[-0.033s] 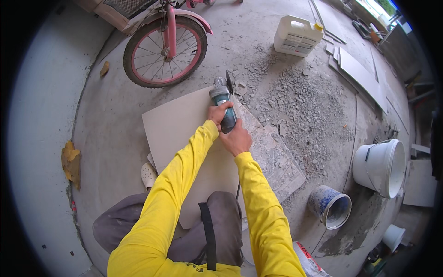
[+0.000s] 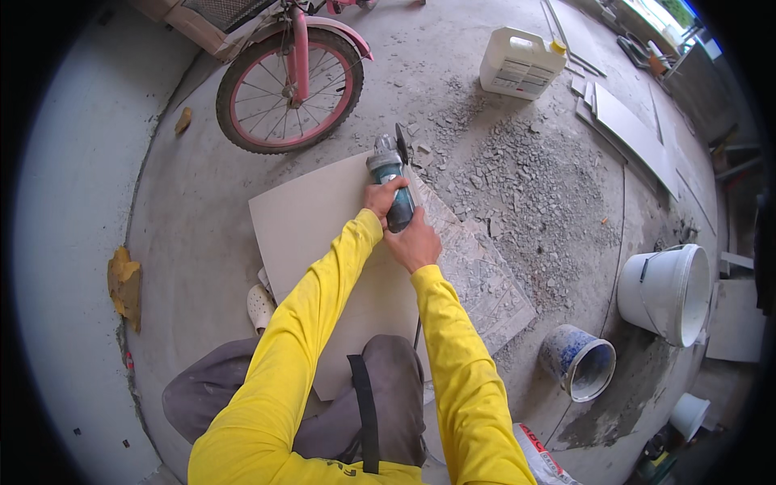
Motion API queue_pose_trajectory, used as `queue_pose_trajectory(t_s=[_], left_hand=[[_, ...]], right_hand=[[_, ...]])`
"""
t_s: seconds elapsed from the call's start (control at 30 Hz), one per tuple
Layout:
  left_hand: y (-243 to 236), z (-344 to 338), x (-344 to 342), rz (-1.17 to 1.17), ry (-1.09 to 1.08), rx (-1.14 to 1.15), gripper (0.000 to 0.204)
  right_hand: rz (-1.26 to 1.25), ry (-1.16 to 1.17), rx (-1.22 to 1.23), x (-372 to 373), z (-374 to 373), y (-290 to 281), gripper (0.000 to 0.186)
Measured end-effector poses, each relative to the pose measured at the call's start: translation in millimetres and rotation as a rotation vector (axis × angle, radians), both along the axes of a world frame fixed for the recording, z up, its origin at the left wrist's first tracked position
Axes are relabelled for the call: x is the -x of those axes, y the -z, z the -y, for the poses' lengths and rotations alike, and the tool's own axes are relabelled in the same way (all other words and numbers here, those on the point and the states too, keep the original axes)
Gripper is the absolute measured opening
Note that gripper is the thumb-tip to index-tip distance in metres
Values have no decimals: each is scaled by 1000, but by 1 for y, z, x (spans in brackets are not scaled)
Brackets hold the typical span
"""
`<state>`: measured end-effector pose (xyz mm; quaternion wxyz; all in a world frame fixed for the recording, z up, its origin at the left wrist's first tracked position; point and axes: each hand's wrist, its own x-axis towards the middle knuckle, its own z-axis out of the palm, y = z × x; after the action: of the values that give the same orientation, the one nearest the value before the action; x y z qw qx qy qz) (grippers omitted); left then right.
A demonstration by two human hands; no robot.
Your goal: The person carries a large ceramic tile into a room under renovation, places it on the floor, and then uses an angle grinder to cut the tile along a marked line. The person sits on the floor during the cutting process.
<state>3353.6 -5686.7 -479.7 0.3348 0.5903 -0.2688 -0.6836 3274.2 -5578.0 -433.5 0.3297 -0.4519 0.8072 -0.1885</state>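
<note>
Both my hands hold a teal and grey angle grinder [image 2: 390,182] with a dark disc, at the upper right edge of a large beige tile [image 2: 303,222]. My left hand [image 2: 381,196] wraps round the tool nearer its head, and my right hand [image 2: 415,241] grips the rear of its body. Under and to the right of the tile lies a rough, cracked pale slab [image 2: 493,291]. My legs are bent at the lower part of the view.
A pink bicycle's front wheel [image 2: 246,97], a white jerrycan [image 2: 517,61], grey rubble [image 2: 517,162], stacked tiles [image 2: 634,137] at right, a white bucket [image 2: 659,295], a smaller paint-stained bucket [image 2: 574,360] and a yellow leaf [image 2: 123,283] surround me on the concrete floor.
</note>
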Motion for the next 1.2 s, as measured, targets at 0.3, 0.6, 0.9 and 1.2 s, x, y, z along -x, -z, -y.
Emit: queue_pose_trajectory(t_s=[0.3,0.6,0.9,1.2], left_hand=[[3,1,3,-54,-22,29,33],[-2,-16,5,-9,-42,22,32],[-3,-14,4,-10,-16,38,34],[1,-1,4,-31,-19,8,34]], right_hand=[[11,-6,14,4,0,-4,71],[-35,-15,78,4,-17,-8,60],[-3,-3,26,4,-13,-6,65],[-18,-19,1,5,-1,0,72]])
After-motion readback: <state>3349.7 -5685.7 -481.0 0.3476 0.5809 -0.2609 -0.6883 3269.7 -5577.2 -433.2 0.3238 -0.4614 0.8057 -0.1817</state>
